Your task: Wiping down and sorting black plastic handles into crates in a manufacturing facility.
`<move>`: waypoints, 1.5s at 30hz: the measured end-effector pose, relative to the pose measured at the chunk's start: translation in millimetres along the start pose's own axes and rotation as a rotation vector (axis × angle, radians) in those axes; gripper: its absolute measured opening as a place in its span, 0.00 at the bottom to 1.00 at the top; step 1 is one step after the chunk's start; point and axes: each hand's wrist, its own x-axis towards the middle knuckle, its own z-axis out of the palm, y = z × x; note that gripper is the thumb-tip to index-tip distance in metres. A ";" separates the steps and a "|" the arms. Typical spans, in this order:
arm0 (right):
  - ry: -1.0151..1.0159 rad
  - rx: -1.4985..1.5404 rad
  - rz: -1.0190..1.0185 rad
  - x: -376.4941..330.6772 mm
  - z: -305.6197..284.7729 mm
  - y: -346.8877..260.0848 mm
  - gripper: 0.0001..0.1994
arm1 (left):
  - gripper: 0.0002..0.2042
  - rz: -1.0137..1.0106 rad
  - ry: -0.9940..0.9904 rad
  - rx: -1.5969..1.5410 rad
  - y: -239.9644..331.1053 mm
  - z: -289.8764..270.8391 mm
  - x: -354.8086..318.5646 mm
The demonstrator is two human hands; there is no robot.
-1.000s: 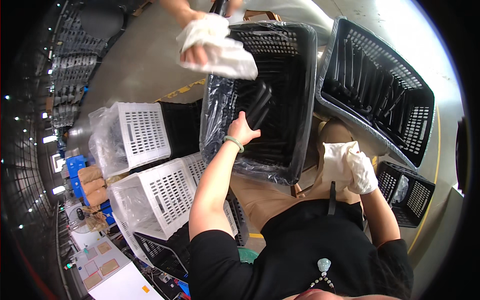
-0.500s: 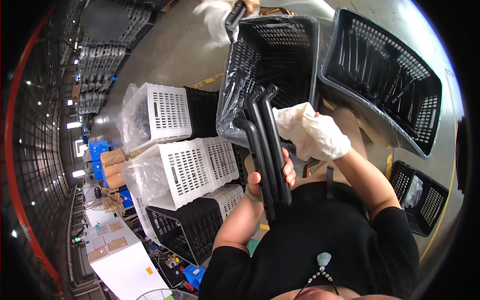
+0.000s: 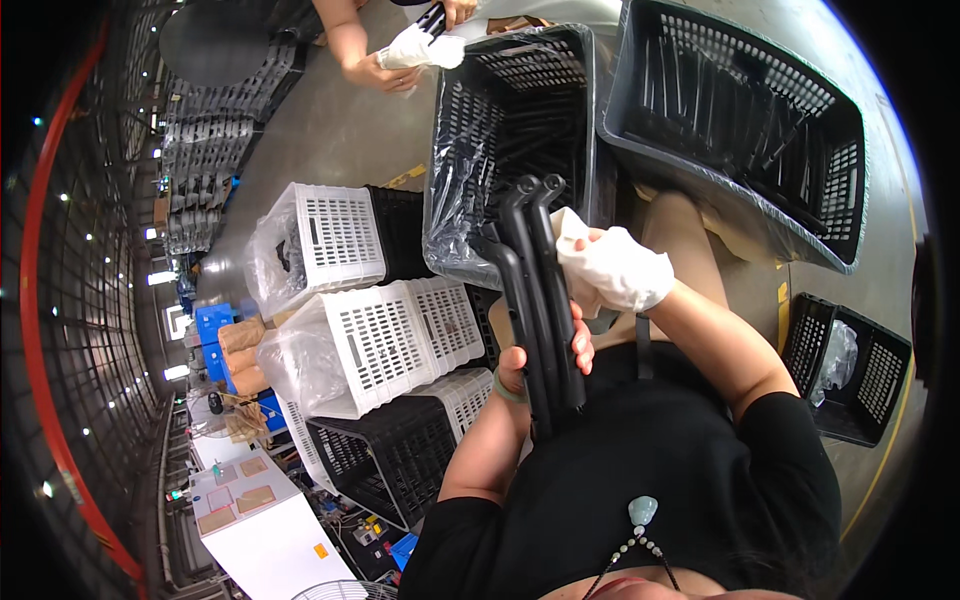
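Observation:
My left hand (image 3: 512, 368) is wrapped round three black bent tubes (image 3: 545, 290), held side by side and upright in front of my shirt. Two have round eyelet ends at the top; the third bends off to the left. A white cloth (image 3: 625, 275) covers most of my right hand (image 3: 596, 236), whose closed fingers grip it. The cloth touches or nearly touches the upper part of the rightmost tube. Just beyond the tubes stands a black slotted crate (image 3: 592, 110) lined with clear plastic, with dark tubes inside.
Across the crate, another person's hands (image 3: 372, 72) hold a black tube with a white cloth (image 3: 420, 50). Another black crate (image 3: 735, 190) of dark rods stands at right. White crates (image 3: 345, 235) are on the left. A smaller black crate (image 3: 850, 400) lies at lower right.
The view has shifted slightly. My right hand's cloth has moved a little, staying beside the tubes. The other person's hands have drawn left, away from the crate, with the tube and cloth.

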 end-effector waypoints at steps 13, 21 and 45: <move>-0.704 0.770 -0.059 34.1 -11.1 57.2 0.10 | 0.35 0.011 0.486 0.459 3.9 49.8 -17.1; -0.555 0.719 -0.080 34.1 14.4 61.9 0.09 | 0.31 0.079 0.538 0.562 5.6 40.8 -30.8; -0.433 0.307 -0.124 15.6 -10.4 83.4 0.14 | 0.22 0.117 0.673 0.458 0.7 10.5 -40.1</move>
